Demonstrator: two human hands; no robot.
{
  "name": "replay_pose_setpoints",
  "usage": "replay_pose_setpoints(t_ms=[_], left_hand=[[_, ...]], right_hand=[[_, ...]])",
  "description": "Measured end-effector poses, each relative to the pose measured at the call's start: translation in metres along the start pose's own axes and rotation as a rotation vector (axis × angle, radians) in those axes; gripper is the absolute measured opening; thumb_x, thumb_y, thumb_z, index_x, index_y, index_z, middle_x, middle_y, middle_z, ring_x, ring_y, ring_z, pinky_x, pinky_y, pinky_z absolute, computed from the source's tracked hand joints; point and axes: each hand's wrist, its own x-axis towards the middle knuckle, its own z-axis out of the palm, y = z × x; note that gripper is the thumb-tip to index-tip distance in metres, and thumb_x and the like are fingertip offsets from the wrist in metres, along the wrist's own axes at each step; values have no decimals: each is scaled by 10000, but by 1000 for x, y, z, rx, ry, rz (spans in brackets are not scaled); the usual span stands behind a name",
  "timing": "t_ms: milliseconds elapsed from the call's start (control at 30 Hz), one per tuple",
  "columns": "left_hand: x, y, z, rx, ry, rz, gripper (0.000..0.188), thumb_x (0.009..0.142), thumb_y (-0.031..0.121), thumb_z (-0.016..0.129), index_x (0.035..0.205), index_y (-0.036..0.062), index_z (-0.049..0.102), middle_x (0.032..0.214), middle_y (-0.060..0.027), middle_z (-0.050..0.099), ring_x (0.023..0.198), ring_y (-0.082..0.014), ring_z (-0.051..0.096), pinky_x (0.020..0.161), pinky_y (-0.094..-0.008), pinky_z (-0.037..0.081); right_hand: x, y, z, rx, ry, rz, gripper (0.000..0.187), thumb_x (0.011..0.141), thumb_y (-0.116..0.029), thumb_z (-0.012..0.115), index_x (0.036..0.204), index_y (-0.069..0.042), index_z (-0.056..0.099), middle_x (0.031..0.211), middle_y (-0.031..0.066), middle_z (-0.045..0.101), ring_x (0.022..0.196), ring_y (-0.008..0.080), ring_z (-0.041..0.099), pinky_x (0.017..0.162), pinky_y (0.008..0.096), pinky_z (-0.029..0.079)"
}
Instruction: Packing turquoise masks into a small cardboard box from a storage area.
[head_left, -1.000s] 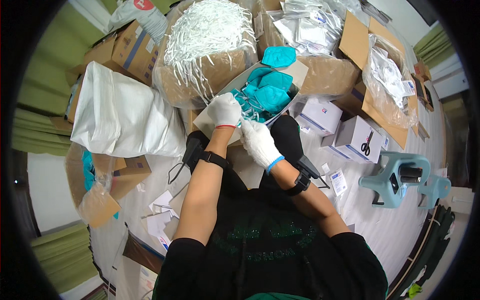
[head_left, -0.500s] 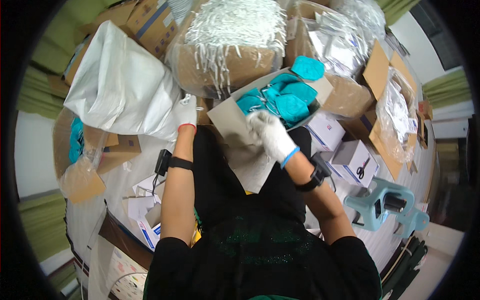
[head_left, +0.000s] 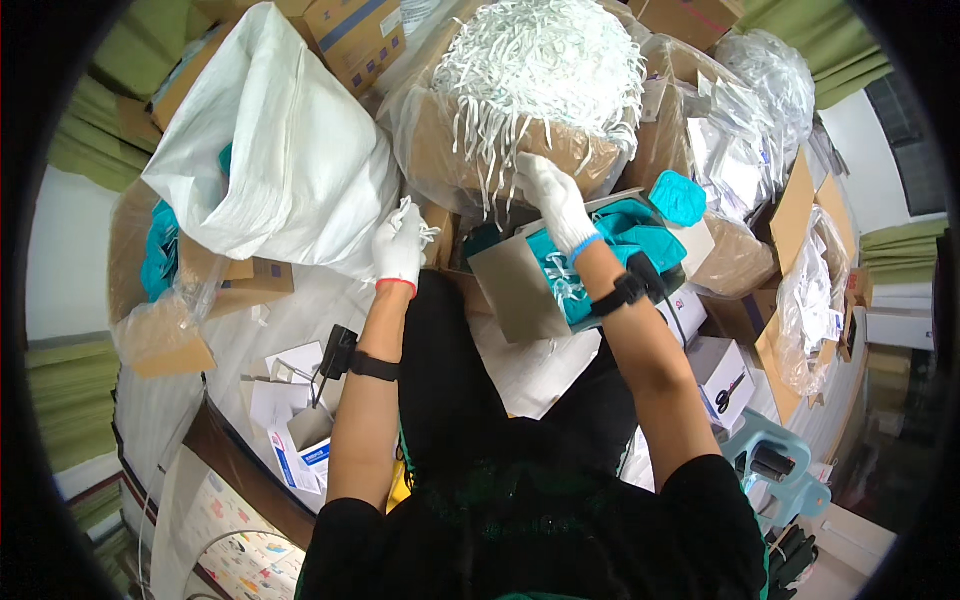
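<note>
Right hand (head_left: 552, 198), gloved, fingers curled into hanging white strips (head_left: 540, 70) at front of bagged carton, seemingly pinching few. Left hand (head_left: 402, 245) clenched on small tuft of same strips, beside white sack (head_left: 270, 160). Teal masks (head_left: 610, 235) in open box just below right wrist. Risk: strips tangled, hard tug drags whole clump out; loose ends drop among masks.
</note>
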Motion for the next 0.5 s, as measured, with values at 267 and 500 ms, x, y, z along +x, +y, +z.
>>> replay_pose_setpoints(t_ms=[267, 500], left_hand=[[95, 43, 69, 935, -45, 500, 460, 861, 493, 594, 840, 44, 694, 925, -237, 653, 897, -431, 620, 767, -479, 492], [123, 212, 208, 613, -98, 865, 556, 779, 382, 708, 1180, 13, 594, 1061, -198, 677, 1004, -288, 645, 885, -362, 489]], right_hand=[[-88, -20, -36, 80, 41, 113, 298, 1014, -238, 509, 1081, 29, 623, 953, 89, 668, 833, 174, 657, 775, 314, 538], [-135, -16, -54, 42, 47, 174, 331, 1011, -289, 511, 1055, 21, 619, 931, 100, 666, 814, 177, 648, 777, 324, 529]])
